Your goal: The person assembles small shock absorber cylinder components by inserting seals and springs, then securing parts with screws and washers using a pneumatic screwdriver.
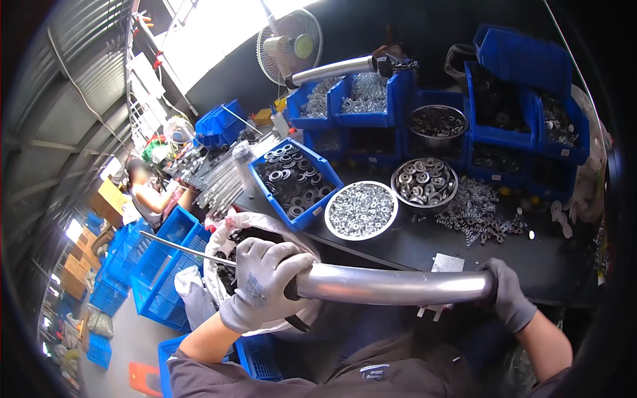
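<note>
A thick silver metal tube (391, 285) lies level across my front, with dark ends and a thin rod (188, 249) jutting out past the left one. My left hand (269, 282), in a grey work glove, wraps round the tube's left end. The dark right end is gripped by my right hand (509, 296), also gloved. A short black piece (298, 323) shows below my left hand; whether it joins the tube I cannot tell. Behind the tube, a small metal plate (448, 263) sits at the bench edge, partly hidden.
The dark bench bears a white bowl of small metal parts (361, 209), a steel bowl of round parts (424, 181), loose springs (468, 205) and a blue bin of rings (262, 179). A similar tube (332, 71) rests on stacked blue bins. A person (149, 192) sits at far left.
</note>
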Tool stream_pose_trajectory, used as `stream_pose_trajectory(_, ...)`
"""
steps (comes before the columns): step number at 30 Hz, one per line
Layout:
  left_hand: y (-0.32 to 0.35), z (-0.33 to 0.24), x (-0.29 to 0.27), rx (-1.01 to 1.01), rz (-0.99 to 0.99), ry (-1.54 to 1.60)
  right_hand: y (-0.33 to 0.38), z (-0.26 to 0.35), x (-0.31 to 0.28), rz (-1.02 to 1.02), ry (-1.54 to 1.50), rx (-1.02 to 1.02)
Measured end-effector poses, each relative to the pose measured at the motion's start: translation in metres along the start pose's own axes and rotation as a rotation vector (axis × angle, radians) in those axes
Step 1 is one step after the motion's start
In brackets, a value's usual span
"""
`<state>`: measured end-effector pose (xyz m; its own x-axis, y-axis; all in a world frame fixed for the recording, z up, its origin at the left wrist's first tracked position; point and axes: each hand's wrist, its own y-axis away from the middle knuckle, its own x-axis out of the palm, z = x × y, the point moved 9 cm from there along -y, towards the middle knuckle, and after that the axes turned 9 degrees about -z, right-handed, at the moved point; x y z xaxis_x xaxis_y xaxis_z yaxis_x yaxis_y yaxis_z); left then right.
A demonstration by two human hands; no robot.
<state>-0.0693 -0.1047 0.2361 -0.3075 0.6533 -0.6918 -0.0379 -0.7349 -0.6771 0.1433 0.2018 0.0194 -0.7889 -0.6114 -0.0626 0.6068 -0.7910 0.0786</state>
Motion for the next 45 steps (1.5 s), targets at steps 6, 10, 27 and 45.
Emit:
stream_pose_trajectory(6, -0.012, 0.049, -0.059, -0.190, -0.117, 0.001, -0.020, 0.092, 0.019, 0.400, -0.597, 0.224)
stream_pose_trajectory(10, 0.009, 0.143, -0.073, -0.984, -0.281, 0.706, 0.010, 0.127, 0.080, 0.272, -0.373, 0.014)
stream_pose_trajectory(27, -0.014, 0.124, -0.011, -0.918, -0.463, 1.905, 0.118, 0.033, 0.089, 0.368, -0.159, 0.305)
stream_pose_trajectory(45, 0.013, -0.005, 0.147, -1.520, -0.473, 1.869, 0.074, 0.047, 0.133, 0.332, -0.407, 0.363)
